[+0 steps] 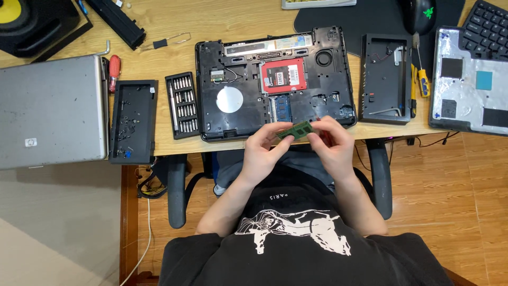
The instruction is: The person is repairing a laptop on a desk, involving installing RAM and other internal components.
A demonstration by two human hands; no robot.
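Both my hands hold a small green memory module [295,130] just in front of the desk's near edge. My left hand [260,151] pinches its left end and my right hand [332,144] grips its right end. Right behind them lies an opened black laptop base [275,79], bottom side up, showing a red-labelled drive [283,76], a blue memory slot [280,108], a round silver patch [229,99] and a fan [324,57].
A black bit set [182,104] and a black cover panel holding screws [133,121] lie left of the base, beside a closed silver laptop [50,112] and a red screwdriver [114,72]. To the right sit another black panel [386,78], a yellow screwdriver [422,79] and a silver lid [471,87].
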